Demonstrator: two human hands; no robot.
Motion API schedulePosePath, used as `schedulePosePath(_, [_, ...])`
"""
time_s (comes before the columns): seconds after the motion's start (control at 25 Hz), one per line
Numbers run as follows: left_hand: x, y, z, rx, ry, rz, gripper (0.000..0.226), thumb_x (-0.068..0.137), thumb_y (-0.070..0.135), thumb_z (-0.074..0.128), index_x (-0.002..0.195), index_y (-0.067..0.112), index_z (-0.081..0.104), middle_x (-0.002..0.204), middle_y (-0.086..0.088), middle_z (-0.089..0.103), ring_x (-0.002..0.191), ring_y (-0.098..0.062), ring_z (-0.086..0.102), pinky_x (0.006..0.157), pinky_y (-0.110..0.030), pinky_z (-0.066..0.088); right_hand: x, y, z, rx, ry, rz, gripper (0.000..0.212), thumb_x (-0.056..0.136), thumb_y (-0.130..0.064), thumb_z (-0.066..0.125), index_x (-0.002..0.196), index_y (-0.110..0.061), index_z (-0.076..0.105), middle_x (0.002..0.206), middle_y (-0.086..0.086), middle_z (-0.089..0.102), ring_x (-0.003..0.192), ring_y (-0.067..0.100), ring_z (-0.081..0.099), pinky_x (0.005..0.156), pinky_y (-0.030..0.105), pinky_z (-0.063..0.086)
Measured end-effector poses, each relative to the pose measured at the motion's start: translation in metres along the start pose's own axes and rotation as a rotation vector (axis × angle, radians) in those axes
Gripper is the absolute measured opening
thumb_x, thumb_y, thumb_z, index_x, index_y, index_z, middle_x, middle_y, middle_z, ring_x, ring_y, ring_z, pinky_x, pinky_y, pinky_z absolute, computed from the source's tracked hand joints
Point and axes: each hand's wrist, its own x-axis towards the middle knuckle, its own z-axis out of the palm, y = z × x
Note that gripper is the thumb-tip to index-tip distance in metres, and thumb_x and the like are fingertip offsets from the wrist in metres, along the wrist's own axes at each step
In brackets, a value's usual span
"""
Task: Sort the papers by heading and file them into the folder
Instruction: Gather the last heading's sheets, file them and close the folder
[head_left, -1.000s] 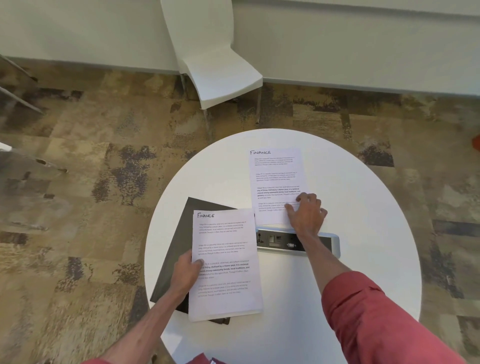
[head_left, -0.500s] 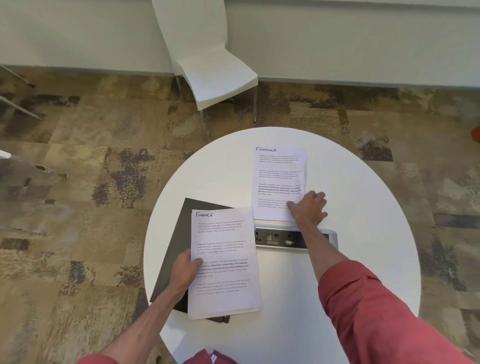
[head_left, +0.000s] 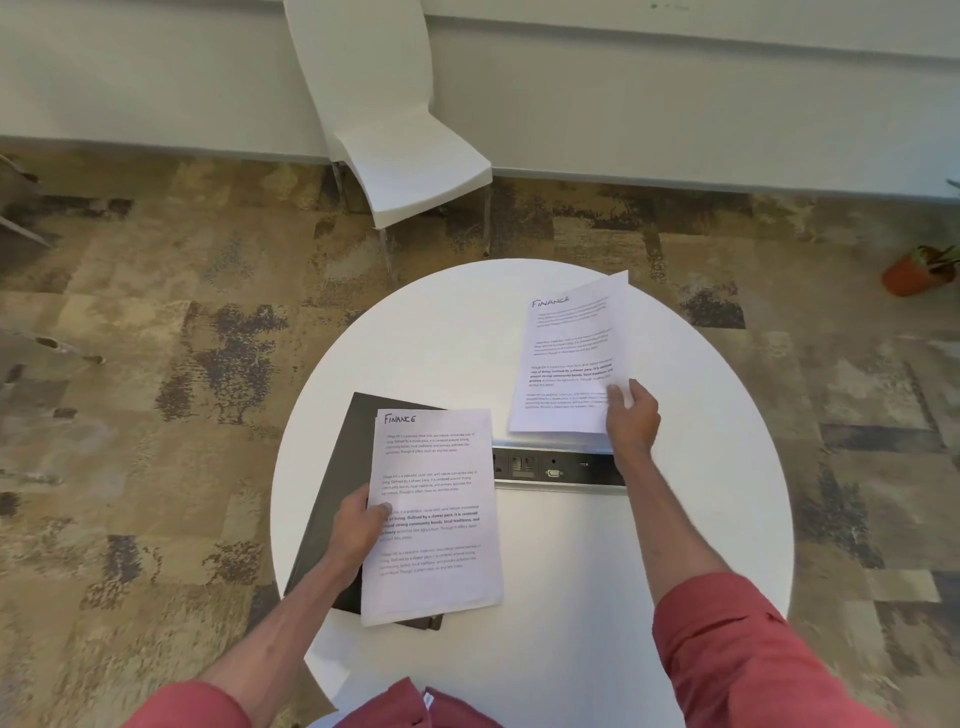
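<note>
So the left hand (head_left: 358, 530) has its fingers clamped on the left edge of a stack of papers (head_left: 436, 525) headed FINANCE, thumb on top. That stack lies half over the dark folder (head_left: 332, 493) on the near-left part of the round white bench (head_left: 701, 519). The right hand (head_left: 631, 415) pinches the lower right corner of another FINANCE sheet (head_left: 566, 358) on the far side, fingers closed on it, the sheet tilted with its top corner curling up and its near edge just beside the socket panel (head_left: 558, 467) sunk in the bench.
</note>
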Motion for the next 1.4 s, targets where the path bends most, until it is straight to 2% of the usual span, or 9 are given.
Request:
schedulePosePath(0.08, [-0.005,-0.001,0.003,-0.044,-0.023,-0.002,0.036,0.099,-0.003,0.051,0.117,0.02,0.071,0.111,-0.001,0.081,0.095,-0.024,0.08,0.075,-0.038,0.064,-0.014,0.013,-0.022,0.173,-0.033,0.007,0.05,0.094,-0.045,0.068,0.125,-0.006,0.07,0.127,0.005,0.074,0.124,0.031,0.066,0.108,0.041,0.052])
schedulePosePath(0.16, [-0.013,-0.002,0.006,-0.084,-0.048,-0.001,0.038,0.1,-0.005,0.049,0.119,0.019,0.071,0.112,-0.001,0.081,0.101,-0.028,0.079,0.074,-0.037,0.063,-0.043,0.024,-0.038,0.279,-0.093,0.029,0.031,0.096,-0.027,0.074,0.12,-0.007,0.073,0.118,0.0,0.078,0.113,0.021,0.071,0.101,0.035,0.056])
schedulePosePath(0.4, [-0.034,-0.001,0.024,-0.182,-0.108,-0.011,0.033,0.106,-0.006,0.049,0.124,0.014,0.067,0.113,-0.002,0.078,0.096,-0.019,0.077,0.064,-0.025,0.06,-0.14,0.06,-0.049,0.291,-0.33,0.074,0.018,0.095,-0.008,0.076,0.113,-0.011,0.077,0.099,-0.006,0.083,0.087,0.013,0.077,0.073,0.021,0.06])
schedulePosePath(0.68, [-0.038,-0.01,0.043,-0.266,-0.184,-0.033,0.038,0.107,-0.004,0.051,0.141,0.009,0.063,0.126,-0.007,0.077,0.107,-0.026,0.076,0.078,-0.035,0.06,-0.181,0.098,-0.046,0.19,-0.51,0.093,0.019,0.098,-0.01,0.073,0.117,-0.015,0.075,0.111,-0.002,0.082,0.104,0.025,0.077,0.085,0.033,0.062])
schedulePosePath(0.84, [-0.048,-0.008,0.053,-0.267,-0.218,-0.038,0.041,0.107,-0.005,0.047,0.138,0.015,0.064,0.125,-0.006,0.078,0.107,-0.025,0.076,0.076,-0.034,0.06,-0.191,0.103,-0.05,0.181,-0.568,0.042,0.035,0.099,-0.003,0.068,0.131,-0.018,0.067,0.123,-0.005,0.079,0.111,0.018,0.076,0.091,0.032,0.062])
schedulePosePath(1.04, [-0.055,-0.009,0.072,-0.223,-0.204,-0.021,0.027,0.115,0.028,0.046,0.129,0.022,0.069,0.121,-0.001,0.08,0.104,-0.021,0.077,0.074,-0.032,0.059,-0.196,0.113,-0.054,0.056,-0.585,0.055,0.038,0.09,0.005,0.066,0.12,-0.017,0.07,0.115,-0.004,0.08,0.11,0.025,0.074,0.09,0.036,0.061])
schedulePosePath(1.12, [-0.053,-0.016,0.082,-0.139,-0.203,0.027,0.022,0.111,0.024,0.058,0.129,0.017,0.067,0.123,-0.003,0.079,0.101,-0.02,0.078,0.071,-0.028,0.06,-0.197,0.122,-0.055,0.032,-0.616,0.068,0.036,0.09,0.004,0.065,0.119,-0.016,0.069,0.115,-0.001,0.079,0.111,0.029,0.073,0.094,0.044,0.06])
schedulePosePath(1.28, [-0.05,-0.03,0.095,0.057,-0.159,0.11,0.036,0.106,0.005,0.054,0.139,0.015,0.063,0.129,-0.003,0.075,0.116,-0.027,0.073,0.103,-0.05,0.059,-0.201,0.13,-0.061,0.049,-0.635,0.136,0.03,0.095,-0.013,0.073,0.122,-0.015,0.06,0.122,0.005,0.073,0.115,0.028,0.071,0.099,0.048,0.059])
schedulePosePath(1.4, [-0.052,-0.031,0.1,0.128,-0.194,0.155,0.038,0.105,0.009,0.051,0.14,0.021,0.061,0.128,0.005,0.075,0.119,-0.021,0.072,0.107,-0.051,0.056,-0.197,0.125,-0.063,0.114,-0.557,0.179,0.028,0.103,-0.025,0.067,0.125,-0.018,0.052,0.125,0.007,0.069,0.115,0.022,0.069,0.098,0.04,0.057])
